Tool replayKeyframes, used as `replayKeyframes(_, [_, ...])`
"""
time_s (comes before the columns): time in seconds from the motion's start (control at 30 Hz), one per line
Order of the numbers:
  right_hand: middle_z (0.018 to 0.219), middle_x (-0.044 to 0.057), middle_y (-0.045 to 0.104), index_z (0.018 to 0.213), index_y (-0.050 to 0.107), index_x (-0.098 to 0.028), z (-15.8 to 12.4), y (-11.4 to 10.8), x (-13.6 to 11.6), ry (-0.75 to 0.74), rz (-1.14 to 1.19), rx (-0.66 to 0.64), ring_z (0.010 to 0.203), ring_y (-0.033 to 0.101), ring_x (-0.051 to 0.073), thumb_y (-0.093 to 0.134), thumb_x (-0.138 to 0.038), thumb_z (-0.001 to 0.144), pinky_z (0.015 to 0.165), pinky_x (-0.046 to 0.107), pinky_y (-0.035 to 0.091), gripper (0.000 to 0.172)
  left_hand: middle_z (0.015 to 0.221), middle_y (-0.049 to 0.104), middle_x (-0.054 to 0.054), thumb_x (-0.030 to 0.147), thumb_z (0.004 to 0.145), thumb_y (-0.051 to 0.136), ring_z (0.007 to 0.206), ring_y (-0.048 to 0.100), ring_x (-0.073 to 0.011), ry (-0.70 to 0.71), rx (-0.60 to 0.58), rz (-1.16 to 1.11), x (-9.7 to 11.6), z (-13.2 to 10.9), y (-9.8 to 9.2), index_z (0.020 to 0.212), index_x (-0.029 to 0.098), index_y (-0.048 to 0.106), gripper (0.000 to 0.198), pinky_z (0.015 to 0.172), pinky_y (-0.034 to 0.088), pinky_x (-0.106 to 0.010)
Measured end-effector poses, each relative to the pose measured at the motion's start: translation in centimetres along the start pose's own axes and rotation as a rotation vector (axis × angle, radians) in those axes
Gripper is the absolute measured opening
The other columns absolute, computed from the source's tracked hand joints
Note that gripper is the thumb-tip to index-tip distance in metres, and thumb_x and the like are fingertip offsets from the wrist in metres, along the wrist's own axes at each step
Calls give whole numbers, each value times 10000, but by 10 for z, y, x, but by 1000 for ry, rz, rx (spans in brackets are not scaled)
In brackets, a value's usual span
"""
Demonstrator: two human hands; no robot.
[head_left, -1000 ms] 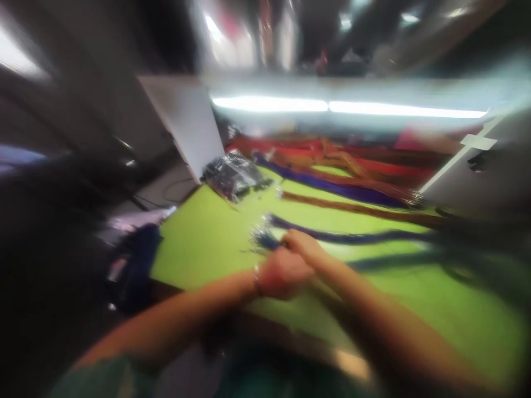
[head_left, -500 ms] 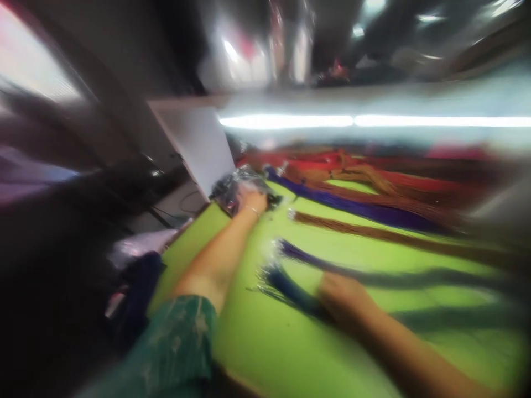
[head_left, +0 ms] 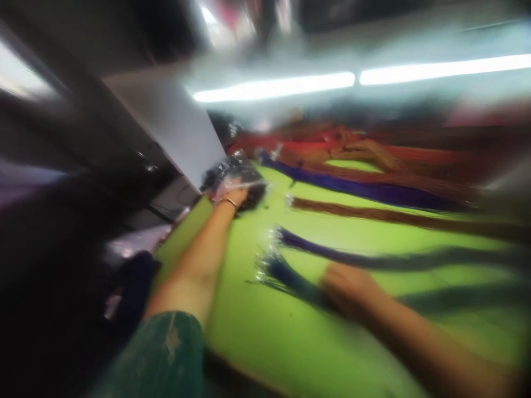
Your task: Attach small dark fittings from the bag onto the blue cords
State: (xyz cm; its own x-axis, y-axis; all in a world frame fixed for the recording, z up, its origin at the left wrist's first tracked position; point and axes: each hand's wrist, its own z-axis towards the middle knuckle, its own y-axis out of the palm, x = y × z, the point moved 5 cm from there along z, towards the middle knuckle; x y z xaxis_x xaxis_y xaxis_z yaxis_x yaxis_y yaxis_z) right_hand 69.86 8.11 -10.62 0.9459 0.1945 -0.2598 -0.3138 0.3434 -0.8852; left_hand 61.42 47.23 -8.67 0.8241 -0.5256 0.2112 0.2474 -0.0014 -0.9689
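Note:
The picture is smeared by motion. My left hand (head_left: 232, 194) reaches far out to a crinkled clear plastic bag of dark parts (head_left: 232, 176) at the far left corner of the green table (head_left: 257, 331); its fingers rest on the bag and are too blurred to read. My right hand (head_left: 346, 287) lies on a dark blue bundle of cords (head_left: 286, 276) near the table's front, pressing it down; its fingers are blurred too. A second dark purple bundle (head_left: 332, 251) lies just beyond it.
Further back lie a brown bundle (head_left: 373, 213), a violet bundle (head_left: 352, 188) and red and orange bundles (head_left: 352, 146). A white slanted panel (head_left: 174, 127) stands at the table's left corner. Dark clutter and a blue thing (head_left: 136, 287) sit off the left edge.
One second ago both hands met at the blue bundle. My left hand has since stretched away to the plastic bag at the far left, while my right hand stays on the blue bundle.

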Motion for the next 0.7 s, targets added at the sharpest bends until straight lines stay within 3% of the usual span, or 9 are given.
replayKeyframes(0.3, [644,9,481,678,573,-184,1,-3,-4,-6,-74,-50,573,361,107,410,-237,870,536,244,228,257,1194,570,-161,390,886,299,1142,465,-284,87,68,-14,37,-54,9,1208,99,522,487,995,300,-385])
replayKeyframes(0.43, [666,10,500,703,589,-183,3,-5,-5,-14,-83,-76,580,382,102,394,-249,890,542,237,243,278,1163,563,-179,350,866,367,1128,453,-280,151,109,-44,42,-75,2,1219,71,511,473,996,295,-378])
replayKeyframes(0.57, [691,20,532,746,612,-180,6,-8,-6,3,-93,-101,615,430,104,396,-272,901,567,233,264,281,1179,564,-120,290,872,374,1134,448,-235,288,201,-137,38,-103,-13,1124,141,599,370,1004,292,-352])
replayKeyframes(0.63, [685,23,539,741,613,-177,7,-10,-7,19,-101,-108,615,435,106,391,-278,903,570,234,262,293,1115,604,-97,295,877,377,1079,487,-221,337,270,-203,38,-122,-22,1027,169,649,335,977,321,-348])
replayKeyframes(0.7, [672,25,539,723,608,-174,9,-12,-7,45,-117,-93,609,434,108,385,-284,904,566,234,255,308,982,648,-83,324,876,388,944,549,-204,316,239,-247,41,-139,-25,944,175,675,330,891,385,-323])
